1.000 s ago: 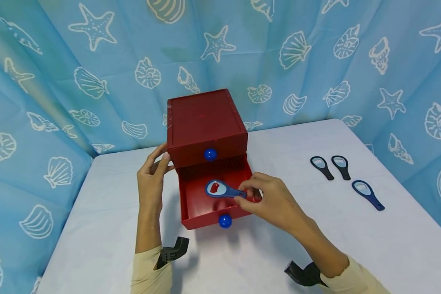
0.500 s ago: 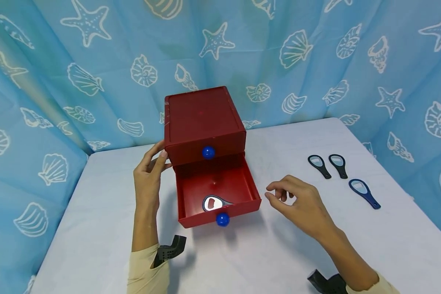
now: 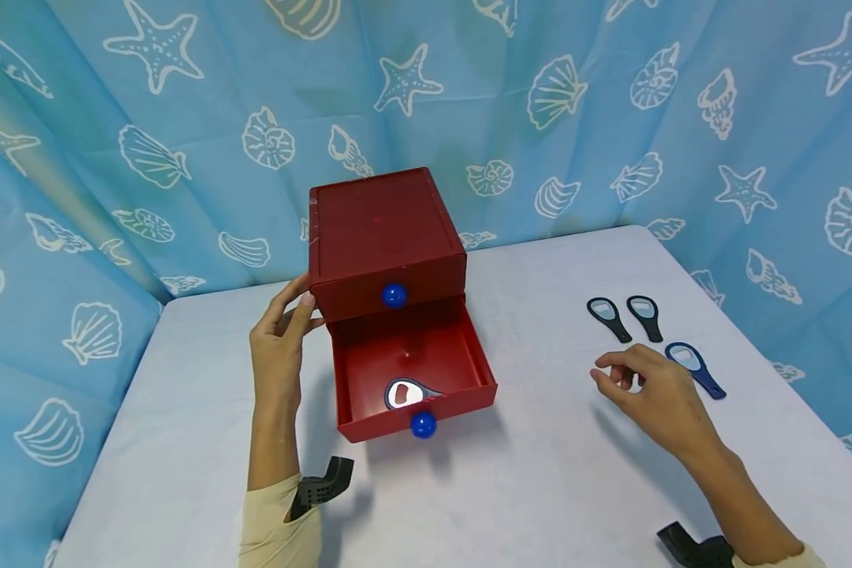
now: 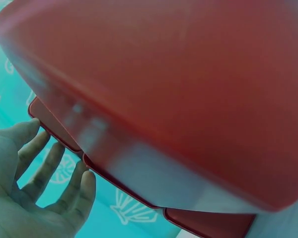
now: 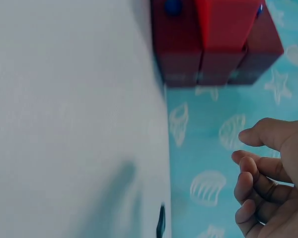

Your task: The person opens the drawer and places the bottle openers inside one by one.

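the red cabinet (image 3: pixel 386 229) could skid or tip if bumped, since its lower drawer (image 3: pixel 406 339) stands pulled out. the left hand (image 3: pixel 277 343) may not steady it — fingers spread, slightly bent, tips lightly at the cabinet's side, gripping nothing. the right hand (image 3: pixel 659 393), loosely curled around nothing, hangs near the blue magnifier (image 3: pixel 703 377); a low sweep could knock that or the two black magnifiers (image 3: pixel 609 319). another magnifier (image 3: pixel 403 393) lies inside the drawer by the front wall (image 3: pixel 461 402) — with its handle partly hidden, whether it could snag is hard to tell.
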`<state>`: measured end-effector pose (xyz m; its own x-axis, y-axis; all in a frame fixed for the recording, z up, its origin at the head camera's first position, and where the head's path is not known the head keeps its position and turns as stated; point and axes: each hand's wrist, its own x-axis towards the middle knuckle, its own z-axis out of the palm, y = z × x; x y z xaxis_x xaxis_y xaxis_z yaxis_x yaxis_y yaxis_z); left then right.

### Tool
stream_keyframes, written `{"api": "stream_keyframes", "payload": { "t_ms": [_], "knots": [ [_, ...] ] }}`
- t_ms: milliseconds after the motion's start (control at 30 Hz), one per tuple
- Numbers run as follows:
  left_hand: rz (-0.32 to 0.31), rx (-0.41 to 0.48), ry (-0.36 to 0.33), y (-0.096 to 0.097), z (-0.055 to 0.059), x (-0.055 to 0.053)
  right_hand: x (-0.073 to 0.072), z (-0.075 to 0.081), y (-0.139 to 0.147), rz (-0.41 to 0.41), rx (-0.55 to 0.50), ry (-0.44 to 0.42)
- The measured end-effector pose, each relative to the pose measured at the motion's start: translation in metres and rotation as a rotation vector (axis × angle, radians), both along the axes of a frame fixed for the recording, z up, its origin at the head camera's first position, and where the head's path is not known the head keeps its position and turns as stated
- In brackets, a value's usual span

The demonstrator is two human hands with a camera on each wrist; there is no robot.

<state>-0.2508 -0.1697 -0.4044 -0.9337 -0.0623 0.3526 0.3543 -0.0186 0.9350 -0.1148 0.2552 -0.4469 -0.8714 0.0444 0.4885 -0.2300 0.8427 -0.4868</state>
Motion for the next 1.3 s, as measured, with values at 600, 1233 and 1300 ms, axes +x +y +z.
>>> {"api": "stream_keyframes", "payload": {
  "t_ms": [600,1233,1300],
  "knots": [
    [-0.013,0.007,0.021,-0.003,-0.003,0.009,0.038,-0.031,0.107,-0.297,0.063,-0.209],
    [-0.002,0.017,0.012,0.002,-0.002,0.006,0.028,-0.043,0.136,-0.35,0.11,-0.483],
    [0.002,0.017,0.01,0.003,-0.002,0.006,0.026,-0.045,0.138,-0.357,0.095,-0.489]
  ]
}}
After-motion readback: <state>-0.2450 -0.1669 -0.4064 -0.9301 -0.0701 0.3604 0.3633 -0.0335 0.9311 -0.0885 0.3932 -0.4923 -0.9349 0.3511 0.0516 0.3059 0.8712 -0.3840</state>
